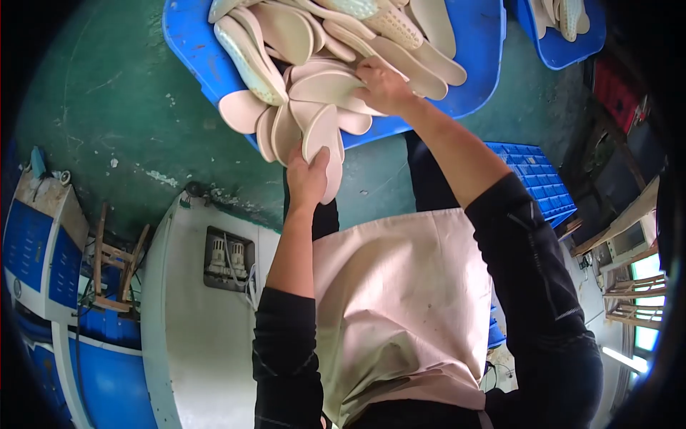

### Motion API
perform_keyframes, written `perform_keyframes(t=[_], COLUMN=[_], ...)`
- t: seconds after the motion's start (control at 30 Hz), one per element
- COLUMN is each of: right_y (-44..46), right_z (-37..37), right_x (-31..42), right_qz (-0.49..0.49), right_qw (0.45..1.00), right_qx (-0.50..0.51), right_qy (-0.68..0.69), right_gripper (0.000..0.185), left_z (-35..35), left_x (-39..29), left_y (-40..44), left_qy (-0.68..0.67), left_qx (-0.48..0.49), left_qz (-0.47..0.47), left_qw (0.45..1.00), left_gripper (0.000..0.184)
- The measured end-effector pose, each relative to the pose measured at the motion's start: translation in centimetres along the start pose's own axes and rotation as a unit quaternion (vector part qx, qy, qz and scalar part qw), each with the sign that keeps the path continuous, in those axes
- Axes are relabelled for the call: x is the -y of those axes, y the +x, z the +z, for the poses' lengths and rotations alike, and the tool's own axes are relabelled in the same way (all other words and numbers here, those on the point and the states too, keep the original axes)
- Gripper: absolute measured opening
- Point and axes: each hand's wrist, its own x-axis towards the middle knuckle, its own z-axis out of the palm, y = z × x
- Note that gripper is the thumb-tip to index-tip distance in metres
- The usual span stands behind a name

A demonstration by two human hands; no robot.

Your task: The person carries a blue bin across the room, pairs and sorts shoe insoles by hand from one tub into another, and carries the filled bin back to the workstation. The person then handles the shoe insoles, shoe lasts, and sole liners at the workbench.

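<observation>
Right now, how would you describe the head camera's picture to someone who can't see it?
A person's left hand holds pale insoles at the near edge of a blue bin, while the right hand touches more insoles piled inside.

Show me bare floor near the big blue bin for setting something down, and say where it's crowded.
The widest free patch is green floor left of the big blue bin; a smaller one lies between bin and blue crate. Crowded: the bin, heaped with insoles, the left hand and right hand among them.
</observation>
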Motion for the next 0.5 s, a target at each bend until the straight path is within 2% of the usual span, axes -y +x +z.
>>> perform_keyframes(t=[0.07, 0.13, 0.2, 0.23, 0.3, 0.33, 0.37, 0.4, 0.47, 0.5], right_y=[0.4, 0.0, -1.2, -2.3, -5.0, -7.4, -10.0, -12.6, -17.8, -20.4], right_z=[-1.2, -1.9, -3.0, -3.6, -5.3, -6.2, -6.9, -7.6, -9.2, -10.4], right_x=[-0.1, 0.3, 0.1, -0.4, -1.0, -1.2, -1.5, -1.6, -2.1, -2.4], right_qz=[-0.005, -0.006, 0.027, 0.050, 0.096, 0.107, 0.117, 0.115, 0.117, 0.120], right_qw=[1.000, 0.999, 0.998, 0.996, 0.989, 0.972, 0.942, 0.941, 0.795, 0.791], right_qx=[0.007, 0.038, 0.050, 0.060, 0.066, 0.060, 0.052, 0.040, 0.014, -0.001], right_qy=[-0.011, -0.011, 0.010, 0.041, 0.089, 0.200, 0.309, 0.316, 0.595, 0.601], right_gripper=[0.040, 0.040, 0.040, 0.040, 0.037, 0.036, 0.035, 0.035, 0.036, 0.036], left_z=[1.3, 2.4, 2.6, 2.1, 1.7, 1.7, 1.7, 2.1, 4.2, 5.6], left_x=[0.2, 0.6, 0.9, -0.1, -2.7, -4.0, -4.8, -6.4, -10.0, -12.4], left_y=[2.3, 3.2, 2.4, 1.2, -2.0, -3.6, -5.0, -6.7, -10.2, -11.9], left_qy=[0.088, 0.034, -0.019, -0.034, -0.032, -0.038, -0.069, -0.070, -0.067, -0.037], left_qx=[0.065, 0.070, 0.026, 0.048, 0.028, 0.012, 0.040, 0.052, 0.075, 0.099], left_qz=[0.009, -0.015, -0.045, -0.058, -0.022, 0.014, -0.004, 0.012, 0.036, 0.046], left_qw=[0.994, 0.997, 0.998, 0.997, 0.999, 0.999, 0.997, 0.996, 0.994, 0.993], left_gripper=[0.038, 0.035, 0.032, 0.037, 0.042, 0.048, 0.056, 0.056, 0.060, 0.063])
